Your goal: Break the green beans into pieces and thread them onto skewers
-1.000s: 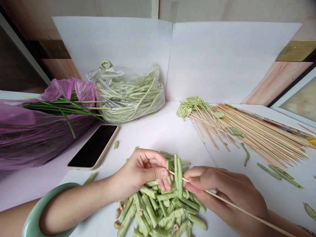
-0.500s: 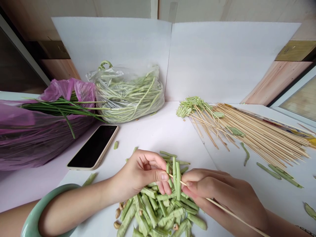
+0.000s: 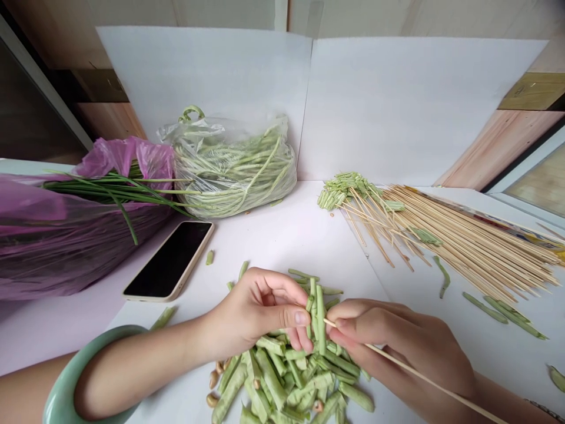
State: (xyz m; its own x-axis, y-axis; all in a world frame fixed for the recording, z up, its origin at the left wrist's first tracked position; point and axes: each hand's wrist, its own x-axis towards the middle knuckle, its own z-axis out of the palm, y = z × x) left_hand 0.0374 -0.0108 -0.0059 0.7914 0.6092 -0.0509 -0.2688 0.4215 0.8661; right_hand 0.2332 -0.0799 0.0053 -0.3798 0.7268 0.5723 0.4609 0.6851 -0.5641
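My left hand (image 3: 269,312) is closed, its thumb and fingers pinching cut green bean pieces (image 3: 320,318) that stand nearly upright side by side. In my right hand (image 3: 401,347) is a thin bamboo skewer (image 3: 415,372), gripped between thumb and fingers close to the bean pieces. The skewer's front end meets these pieces; its tip is hidden by them and my left thumb. Its long rear part slants down to the right. Below both hands lies a heap of cut green bean pieces (image 3: 273,383), with a few brownish beans (image 3: 212,400) at its left edge.
A phone (image 3: 170,259) lies left of the heap. Behind it stand a purple bag (image 3: 39,247) with green stalks and a clear bag (image 3: 238,171) of long beans. Bamboo skewers (image 3: 477,241) and threaded bean pieces (image 3: 348,188) lie at back right. White boards (image 3: 397,106) stand behind.
My left thumb has shifted slightly right, closer against the bean pieces, and the bit of skewer seen left of them is now covered. The view has shifted a little.
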